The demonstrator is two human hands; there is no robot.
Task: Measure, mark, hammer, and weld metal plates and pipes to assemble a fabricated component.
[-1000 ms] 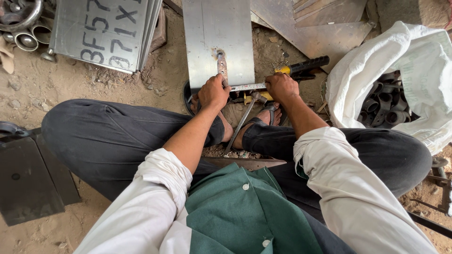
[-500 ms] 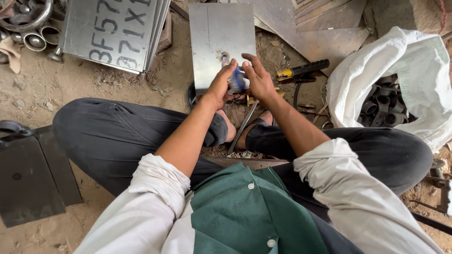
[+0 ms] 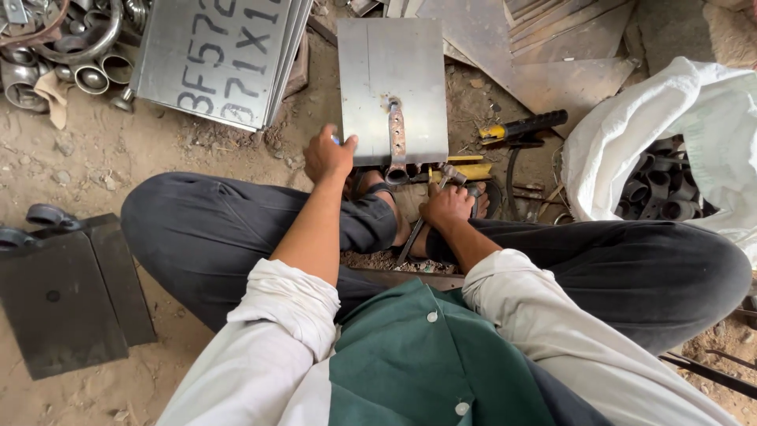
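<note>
**A:** What does the left hand (image 3: 327, 154) do?

**B:** It is closed on the near left corner of a rectangular steel sheet (image 3: 371, 71), thumb on top and fingers curled at the edge. The sheet lies flat on the dirt floor (image 3: 118, 166), just ahead of the person's crossed legs.

**A:** What sits on the sheet?

**B:** A narrow rusty bracket (image 3: 396, 134), lying lengthwise near the sheet's near edge, its lower end projecting past that edge.

**A:** And the right hand (image 3: 446, 207)?

**B:** It rests low, near the person's foot, fingers wrapped around the handle of a hammer (image 3: 441, 185). The hammer's head lies just beside the sheet's near edge, next to a yellow piece.

**A:** The surroundings?

**B:** To the right of the sheet, a yellow-and-black handled tool (image 3: 522, 126) on the floor; further right, a white sack (image 3: 670, 118) holding short metal pipe pieces. Upper left, a stack of marked metal plates (image 3: 229, 55) and steel rings (image 3: 87, 47). Lower left, a dark metal block (image 3: 71, 292).
</note>
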